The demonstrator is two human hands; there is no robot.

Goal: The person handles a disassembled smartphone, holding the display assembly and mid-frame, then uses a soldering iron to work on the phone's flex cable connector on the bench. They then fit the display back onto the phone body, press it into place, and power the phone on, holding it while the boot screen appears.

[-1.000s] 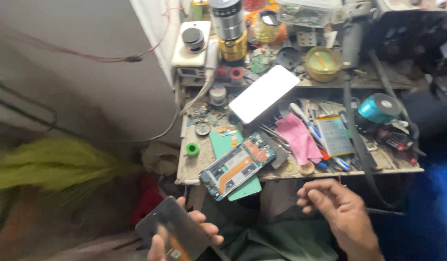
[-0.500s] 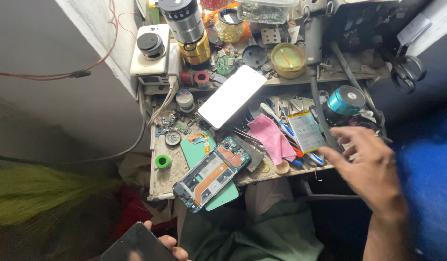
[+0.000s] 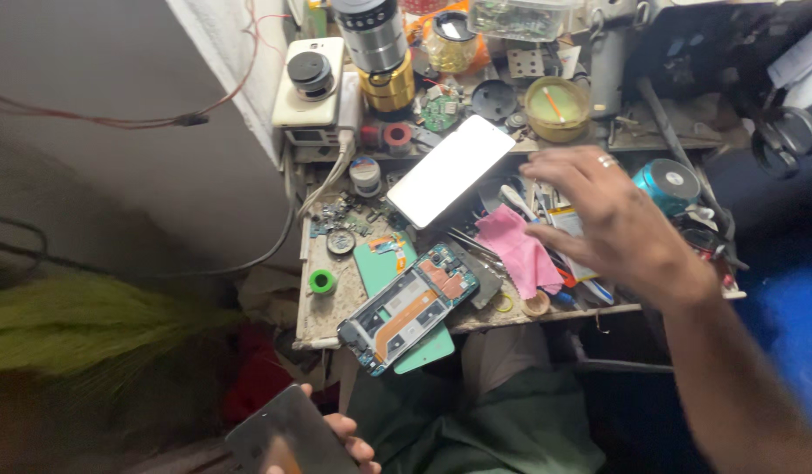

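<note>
My left hand (image 3: 340, 439) is low at the bottom edge, below the bench, gripping a dark flat phone panel (image 3: 287, 434). My right hand (image 3: 612, 219) hovers over the right part of the small workbench (image 3: 318, 320), fingers spread, holding nothing, above a pink cloth (image 3: 516, 250) and several thin tools. An opened phone (image 3: 406, 307) with its circuit boards showing lies on a green mat at the bench's front edge. A white phone screen (image 3: 450, 171) lies tilted in the middle.
At the back stand a silver and gold cylinder (image 3: 380, 53), a white box with a black knob (image 3: 309, 79), a yellow-green bowl (image 3: 555, 105) and a teal round speaker (image 3: 669, 184). A green tape ring (image 3: 322, 281) sits front left. A green broom (image 3: 90, 325) lies left.
My right hand rose from near my lap up over the bench's right side and moved left toward the middle. The left hand with the panel stayed low.
</note>
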